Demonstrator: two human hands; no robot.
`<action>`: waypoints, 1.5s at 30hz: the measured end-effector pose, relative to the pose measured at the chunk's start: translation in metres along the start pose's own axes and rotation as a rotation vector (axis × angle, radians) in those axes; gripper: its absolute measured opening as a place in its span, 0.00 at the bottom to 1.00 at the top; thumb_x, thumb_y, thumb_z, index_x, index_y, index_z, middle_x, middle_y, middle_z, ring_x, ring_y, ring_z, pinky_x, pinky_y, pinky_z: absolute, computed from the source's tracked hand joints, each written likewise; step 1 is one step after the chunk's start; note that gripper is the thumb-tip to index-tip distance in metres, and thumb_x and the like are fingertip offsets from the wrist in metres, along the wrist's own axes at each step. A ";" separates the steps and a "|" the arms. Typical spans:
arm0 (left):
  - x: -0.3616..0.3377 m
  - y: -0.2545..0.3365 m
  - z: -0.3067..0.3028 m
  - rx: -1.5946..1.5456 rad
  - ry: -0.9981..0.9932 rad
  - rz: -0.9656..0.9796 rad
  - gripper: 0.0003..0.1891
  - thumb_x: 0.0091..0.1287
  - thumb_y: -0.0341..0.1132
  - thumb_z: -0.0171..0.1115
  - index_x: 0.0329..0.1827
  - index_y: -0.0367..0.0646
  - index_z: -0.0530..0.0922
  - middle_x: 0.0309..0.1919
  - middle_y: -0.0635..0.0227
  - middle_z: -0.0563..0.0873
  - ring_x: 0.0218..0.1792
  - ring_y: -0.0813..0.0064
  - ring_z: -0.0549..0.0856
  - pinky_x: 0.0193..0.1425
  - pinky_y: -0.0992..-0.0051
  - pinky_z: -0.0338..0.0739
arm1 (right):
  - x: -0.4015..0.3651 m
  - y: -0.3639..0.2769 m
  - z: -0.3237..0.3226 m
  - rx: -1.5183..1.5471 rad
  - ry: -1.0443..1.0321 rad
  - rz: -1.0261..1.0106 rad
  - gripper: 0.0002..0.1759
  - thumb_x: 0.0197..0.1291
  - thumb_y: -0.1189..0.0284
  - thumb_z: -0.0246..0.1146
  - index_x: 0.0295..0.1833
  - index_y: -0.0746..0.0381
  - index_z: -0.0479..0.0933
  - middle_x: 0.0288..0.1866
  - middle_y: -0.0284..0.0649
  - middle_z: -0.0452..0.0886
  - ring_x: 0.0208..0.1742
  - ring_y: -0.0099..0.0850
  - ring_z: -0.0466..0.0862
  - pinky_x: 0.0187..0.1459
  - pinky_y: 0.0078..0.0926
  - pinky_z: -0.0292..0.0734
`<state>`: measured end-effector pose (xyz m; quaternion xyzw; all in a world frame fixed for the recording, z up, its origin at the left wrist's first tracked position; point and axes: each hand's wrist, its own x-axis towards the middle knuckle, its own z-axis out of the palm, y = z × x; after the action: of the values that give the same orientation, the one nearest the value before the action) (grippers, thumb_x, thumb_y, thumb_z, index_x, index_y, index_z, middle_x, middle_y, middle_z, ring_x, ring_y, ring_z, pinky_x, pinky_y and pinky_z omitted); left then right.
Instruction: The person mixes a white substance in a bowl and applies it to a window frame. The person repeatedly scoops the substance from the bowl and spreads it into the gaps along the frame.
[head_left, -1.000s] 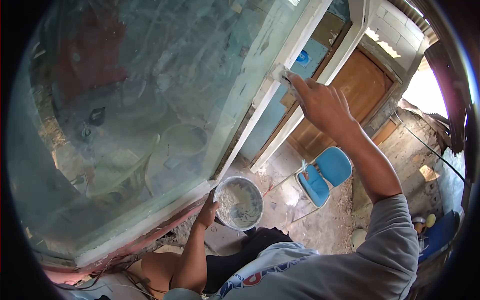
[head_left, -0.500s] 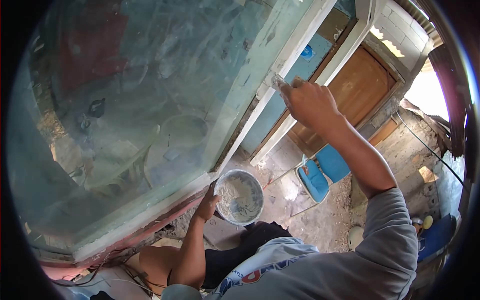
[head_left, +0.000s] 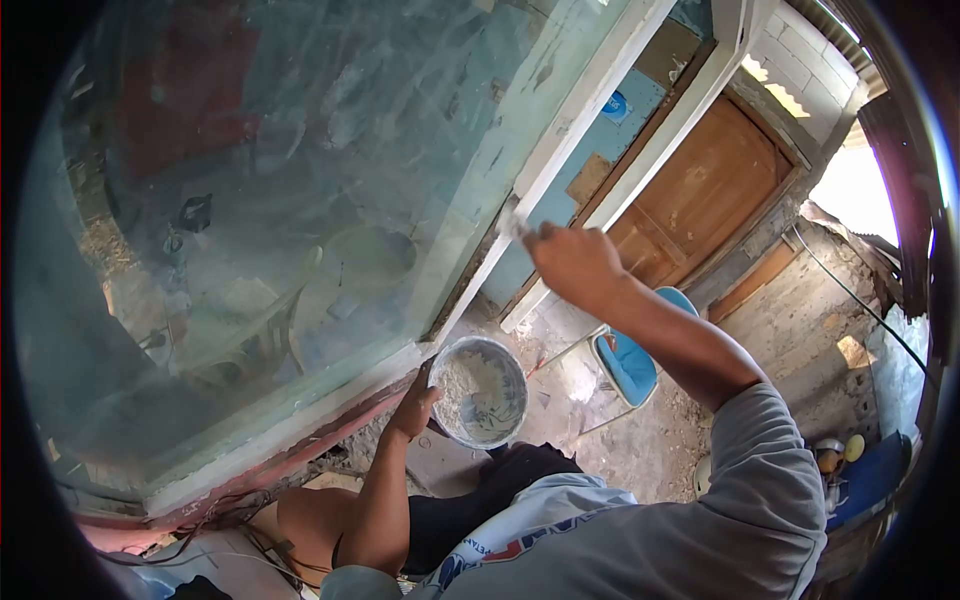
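My right hand [head_left: 572, 262] grips a small putty scraper [head_left: 512, 226] and presses its blade against the white window frame [head_left: 560, 130], low on the upright post. My left hand [head_left: 415, 408] holds the rim of a round metal bowl [head_left: 480, 392] with whitish putty inside, down near the frame's bottom corner. The large glass pane [head_left: 280, 200] fills the left, smeared and reflecting a chair.
A brown wooden door [head_left: 700, 200] stands behind the frame. A blue folding chair [head_left: 632, 360] sits on the dirt ground below my right arm. Cables [head_left: 230, 520] run along the reddish sill at lower left. Small objects lie at far right [head_left: 835, 455].
My right hand with the scraper has slid down the white frame post, from high near the top towards the lower part. The left hand and bowl have stayed almost still.
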<state>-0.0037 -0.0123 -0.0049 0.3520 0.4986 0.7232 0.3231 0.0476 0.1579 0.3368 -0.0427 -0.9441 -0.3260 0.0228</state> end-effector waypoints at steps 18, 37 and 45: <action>0.003 -0.007 0.001 0.037 0.011 -0.012 0.39 0.64 0.31 0.50 0.81 0.35 0.54 0.80 0.54 0.59 0.82 0.61 0.54 0.83 0.68 0.46 | -0.002 0.063 -0.070 -0.066 0.266 0.132 0.13 0.68 0.70 0.58 0.54 0.58 0.82 0.42 0.42 0.85 0.36 0.46 0.88 0.34 0.45 0.84; 0.003 0.000 -0.001 0.004 0.012 -0.004 0.38 0.64 0.31 0.50 0.81 0.35 0.54 0.79 0.54 0.60 0.81 0.62 0.56 0.83 0.68 0.47 | 0.004 0.075 -0.114 -0.031 0.264 0.241 0.12 0.68 0.67 0.60 0.53 0.56 0.84 0.40 0.47 0.85 0.41 0.50 0.87 0.42 0.49 0.83; 0.003 -0.002 -0.003 0.017 0.007 -0.007 0.38 0.65 0.31 0.50 0.81 0.35 0.54 0.79 0.54 0.60 0.81 0.61 0.55 0.83 0.68 0.47 | 0.004 0.041 -0.069 0.000 0.124 0.185 0.12 0.65 0.72 0.58 0.50 0.58 0.84 0.41 0.46 0.86 0.43 0.46 0.89 0.41 0.46 0.86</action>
<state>-0.0074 -0.0105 -0.0072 0.3505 0.5070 0.7192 0.3207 0.0490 0.1479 0.4161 -0.1096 -0.9330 -0.3243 0.1113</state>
